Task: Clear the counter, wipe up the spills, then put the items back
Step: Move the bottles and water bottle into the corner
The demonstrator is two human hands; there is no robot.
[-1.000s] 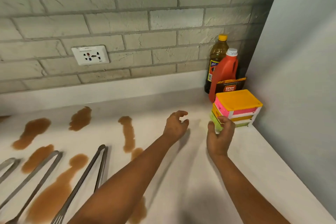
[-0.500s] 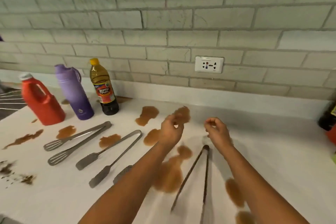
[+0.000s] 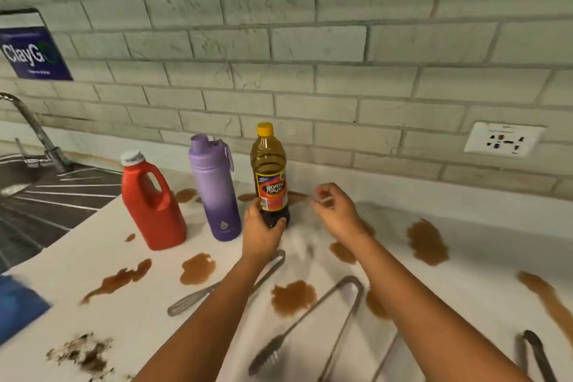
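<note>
A white counter (image 3: 483,260) carries several brown spills (image 3: 293,298). My left hand (image 3: 262,231) grips the base of a dark vinegar bottle (image 3: 270,177) with a yellow cap, standing upright near the wall. My right hand (image 3: 336,212) hovers just right of the bottle, fingers loosely curled, holding nothing. A purple flask (image 3: 215,192) and a red jug (image 3: 148,205) stand to the bottle's left. Metal tongs (image 3: 313,319) lie in front of my arms, partly hidden by them.
A sink with a tap (image 3: 34,133) and dark drainboard (image 3: 43,205) lies at the far left. A blue cloth (image 3: 17,307) sits at the left edge. Dark crumbs (image 3: 82,353) lie at front left. A wall socket (image 3: 504,139) is at right.
The view swung left from the corner with the coloured box to the bottles. My left hand reached forward and took hold of the vinegar bottle; my right hand moved up beside it.
</note>
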